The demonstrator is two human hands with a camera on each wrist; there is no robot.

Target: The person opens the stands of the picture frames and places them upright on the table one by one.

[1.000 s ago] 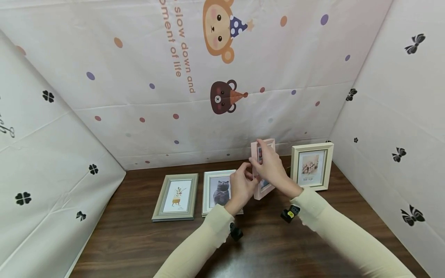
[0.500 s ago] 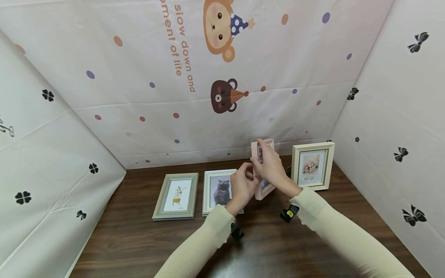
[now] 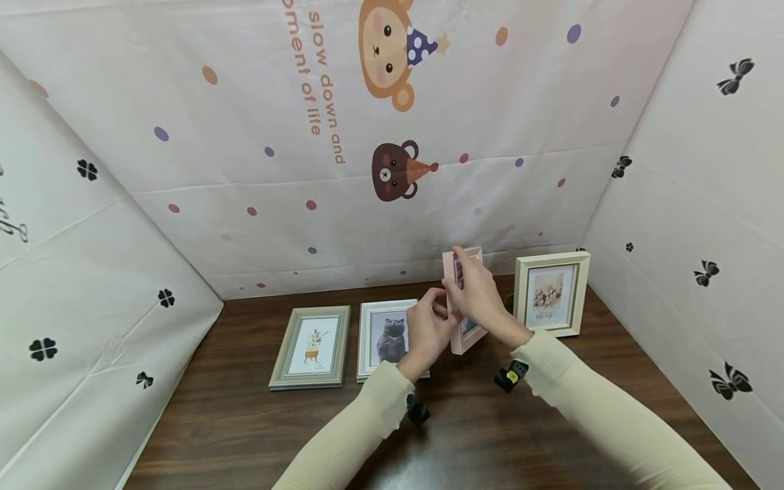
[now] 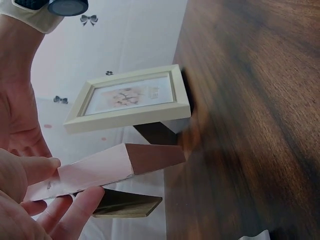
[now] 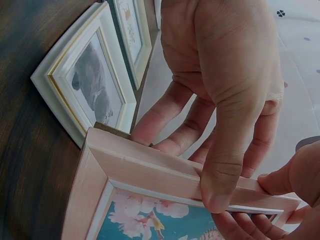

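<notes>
At four o'clock from the middle of the head view: one pale pink rectangular picture frame [image 5: 145,172] with a pink-blossom print on teal, roughly upright, turned partly sideways, over one dark brown wood-grain table [image 3: 245,435]; whether its lower edge touches cannot be told

Handling, as judged: light, stiff, of wood or moulded plastic; sides smooth, mildly slippery; any glazing fragile. Best hold: the thick side rails, clear of the print. One flat olive-brown stand leg [image 4: 127,206] juts from the back, its hinge likely the weak point

Hands, two:
– Left hand [image 3: 427,327]: thumb and fingertips pinch the rail on the nine o'clock side, fingertips behind, by the leg
– Right hand [image 3: 474,292]: grasps the same frame higher up, thumb against the side, fingers bent over the front

Picture frames, four in all:
– One pink, as above
– One cream rectangular frame [image 3: 520,292], flower print, standing, between three and four o'clock
– One white rectangular frame [image 3: 364,340], grey cat print, lying flat, six o'clock, partly covered by the left hand
– One grey-green rectangular frame [image 3: 288,347], potted-plant print, lying flat, seven o'clock
</notes>
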